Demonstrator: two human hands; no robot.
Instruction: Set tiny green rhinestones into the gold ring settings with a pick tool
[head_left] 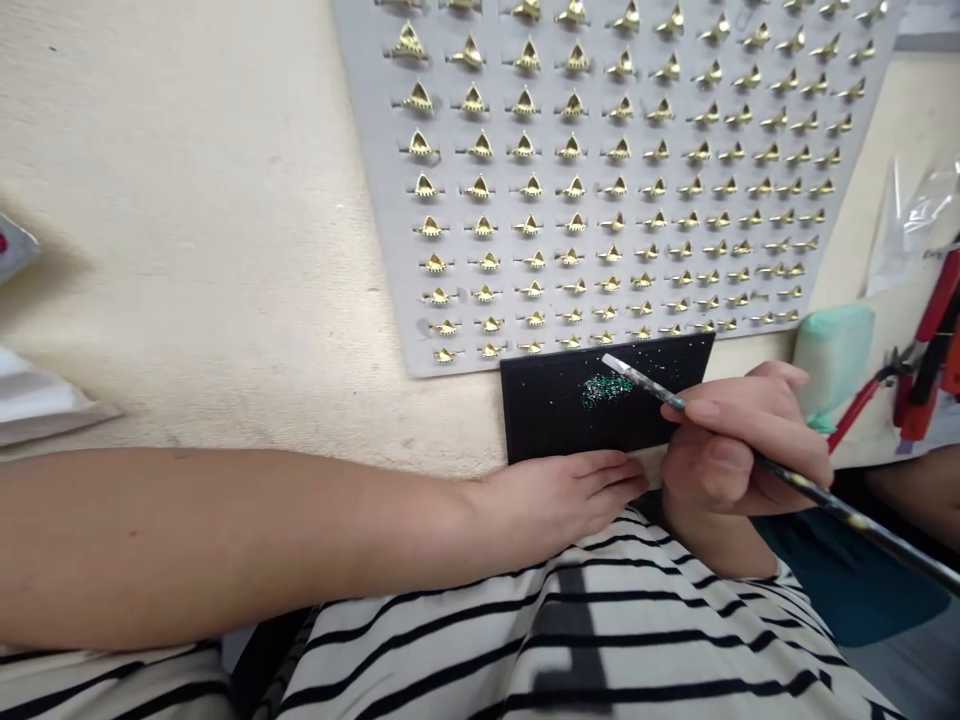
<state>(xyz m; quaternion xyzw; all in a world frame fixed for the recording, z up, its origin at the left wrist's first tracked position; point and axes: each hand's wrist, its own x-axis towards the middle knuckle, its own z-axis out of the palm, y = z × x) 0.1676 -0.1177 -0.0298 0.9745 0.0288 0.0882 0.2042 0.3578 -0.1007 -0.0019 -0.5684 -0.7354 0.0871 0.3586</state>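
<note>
Left to right: cream tabletop [225, 250], a white packet [45, 390] lying at its left edge. Person's left forearm runs across the front of the tabletop, over the striped shirt [570, 630]. Left hand [559, 500] is open and flat, fingers together and extended, not gripping, fingertips at the lower edge of a black pad [547, 420]. Above the pad, touching its top edge, sits a gray board [592, 230] carrying tight rows of gold triangular ring settings [525, 225], each stuck in a slit. On the pad is a patch of green specks [606, 390], with more scattered around it, too small to identify. Right hand [739, 450] is closed in a pencil grip on a dark applicator stick [817, 480], with thumb and fingers wrapped around the shaft. Its white tip [619, 368] sits just above the green patch; contact with the pad can't be confirmed. Further right: a mint-green sponge [832, 360], red-handled pliers [919, 370], and a clear plastic bag [919, 220].
</note>
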